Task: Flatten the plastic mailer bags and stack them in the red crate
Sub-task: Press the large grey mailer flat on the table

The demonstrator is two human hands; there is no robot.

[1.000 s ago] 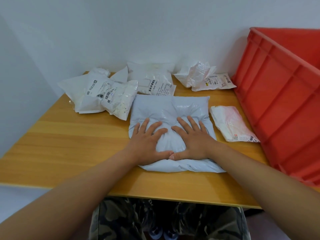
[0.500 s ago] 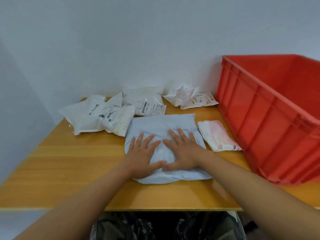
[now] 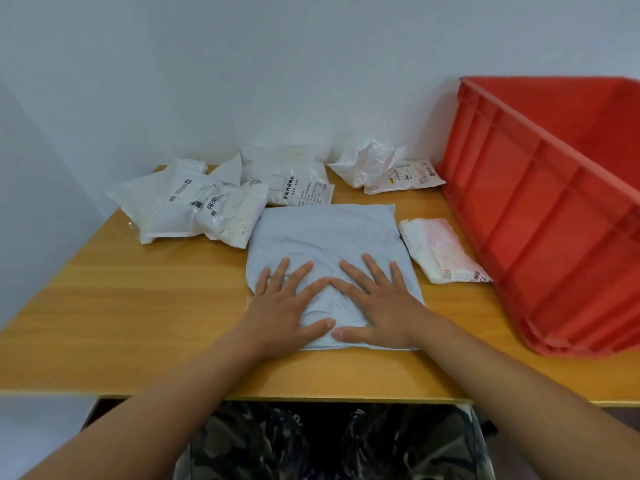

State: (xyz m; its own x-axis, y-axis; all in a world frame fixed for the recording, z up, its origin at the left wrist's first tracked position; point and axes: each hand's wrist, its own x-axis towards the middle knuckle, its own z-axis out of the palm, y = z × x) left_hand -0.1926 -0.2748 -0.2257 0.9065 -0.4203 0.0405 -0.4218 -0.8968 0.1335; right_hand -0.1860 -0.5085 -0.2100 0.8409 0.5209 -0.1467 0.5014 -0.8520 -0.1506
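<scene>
**Two flat hands on the grey bag**

On the far left of the wooden surface lay a heap of white bags with black bar codes on them. Just beside them, nearer the wall, sat another white bag with printed writing.

In the middle lay the grey mailer bag. The left hand was spread wide and flat on its near part, fingers straight, holding nothing. The right hand lay the same way beside it, wide and flat on the bag. The two thumbs almost met near the bag's front edge. The bag looked wrinkled between the hands.

Behind and to the right was a crumpled clear bag on top of a small printed packet. A pink and white bag lay just right of the grey one, near the red crate. The crate stood at the right end of the surface, and what showed of its inside was only red walls.
</scene>
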